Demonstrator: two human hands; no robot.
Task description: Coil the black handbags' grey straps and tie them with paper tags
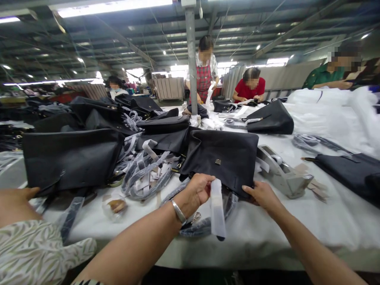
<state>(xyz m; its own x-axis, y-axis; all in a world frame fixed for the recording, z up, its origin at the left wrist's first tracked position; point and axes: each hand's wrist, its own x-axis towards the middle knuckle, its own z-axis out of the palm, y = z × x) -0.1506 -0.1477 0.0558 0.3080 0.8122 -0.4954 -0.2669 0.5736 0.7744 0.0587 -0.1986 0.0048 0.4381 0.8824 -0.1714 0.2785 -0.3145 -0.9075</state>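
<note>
Right, from the head view, the left hand (201, 189) was in a close pinch, thumb and forefinger drawn together at the top end of a white-wrapped strip (218, 209), its other fingers curled in. And the right hand (263, 194) had the lower right corner of the black bag (227, 154), thumb pressed on the near face, the other fingers mostly hidden behind that corner; a narrow grip, no wide spread.

The bag lay on the white-covered table (311, 225), straight ahead of the person, its small metal clasp (218, 162) facing up and the strip hanging down toward the near edge. Below it, a plastic-wrapped strap (196, 231) curved round beside a metal hook (196, 216). Just to the right sat a grey dispenser (285, 174). Over on the left, a co-worker's hand (31, 194) touched the lower corner of another black bag (71, 158).
</note>
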